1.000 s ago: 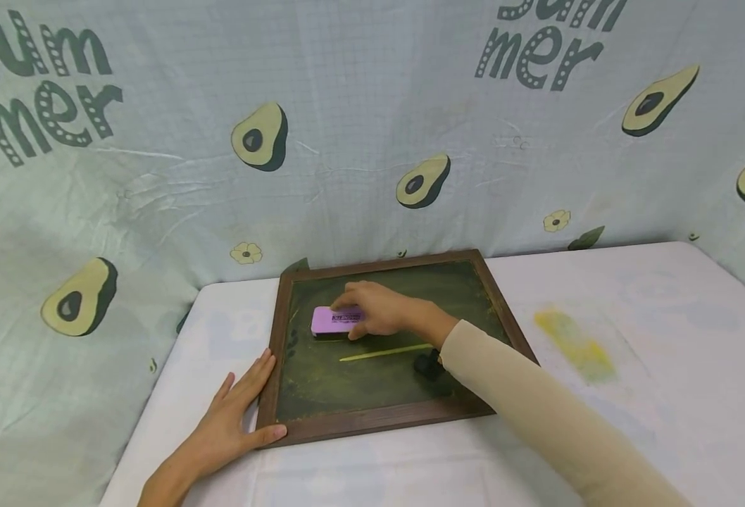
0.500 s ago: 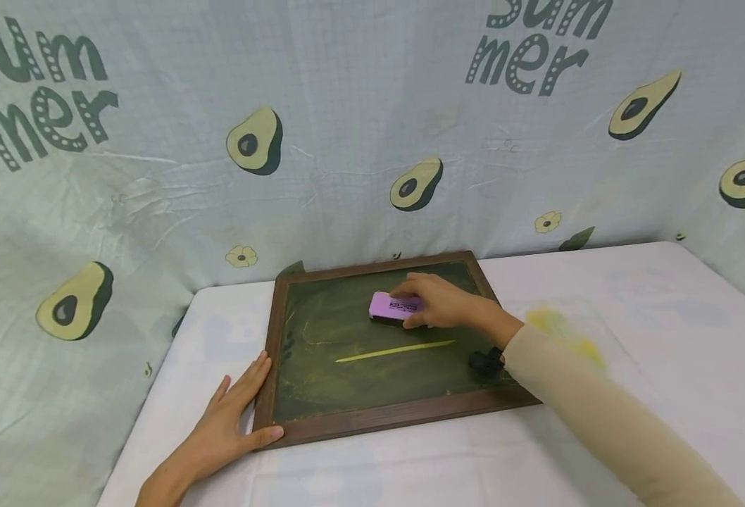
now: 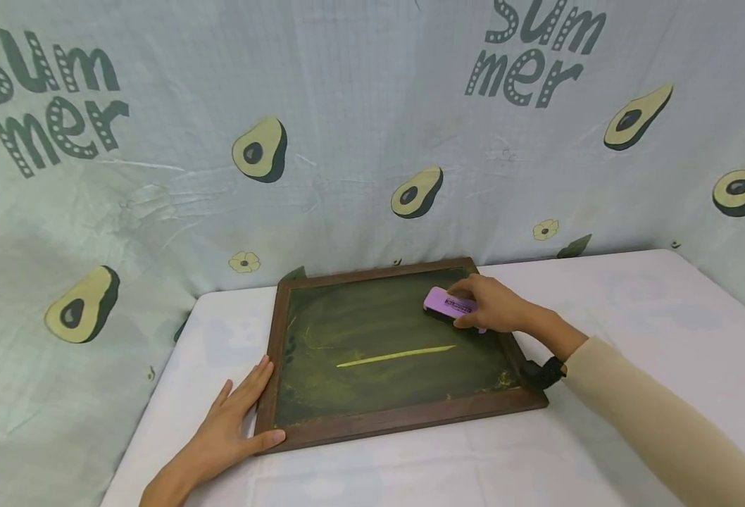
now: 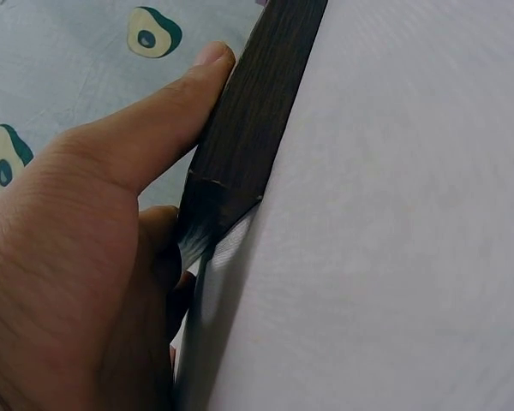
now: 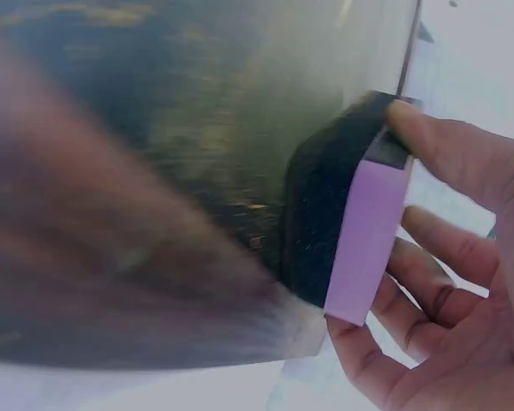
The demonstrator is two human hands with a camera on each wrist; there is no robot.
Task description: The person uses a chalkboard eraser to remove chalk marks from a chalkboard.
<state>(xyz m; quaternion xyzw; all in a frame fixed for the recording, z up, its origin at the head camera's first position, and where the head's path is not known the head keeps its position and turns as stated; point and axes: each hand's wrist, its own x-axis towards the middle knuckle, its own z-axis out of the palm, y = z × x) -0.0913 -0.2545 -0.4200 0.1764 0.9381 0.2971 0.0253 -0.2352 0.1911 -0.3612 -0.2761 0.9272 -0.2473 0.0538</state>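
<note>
A dark chalkboard (image 3: 322, 394) in a brown wooden frame lies on the table, with a yellow line (image 3: 396, 355) across its middle and fainter smears around it. Near its upper right side my right hand (image 3: 496, 304) grips a purple board eraser (image 3: 434, 301) between thumb and fingers. The right wrist view shows the eraser's dark felt side (image 5: 321, 205) turned to the board and the fingertips at its ends. My left hand (image 3: 223, 426) is spread at the lower left corner. Its thumb (image 4: 167, 107) rests on the frame (image 4: 248, 111), the other fingers along the left side.
White cloth (image 3: 360, 472) covers the table around the board. Behind it hangs a pale curtain (image 3: 347, 141) printed with avocados and lettering. A black device (image 3: 542, 373) on my right wrist overlaps the frame's lower right corner.
My right hand has slid the eraser rightward, from the board's left half to its right side, and tilted it. The yellow line's right end is uncovered. My left hand stays put.
</note>
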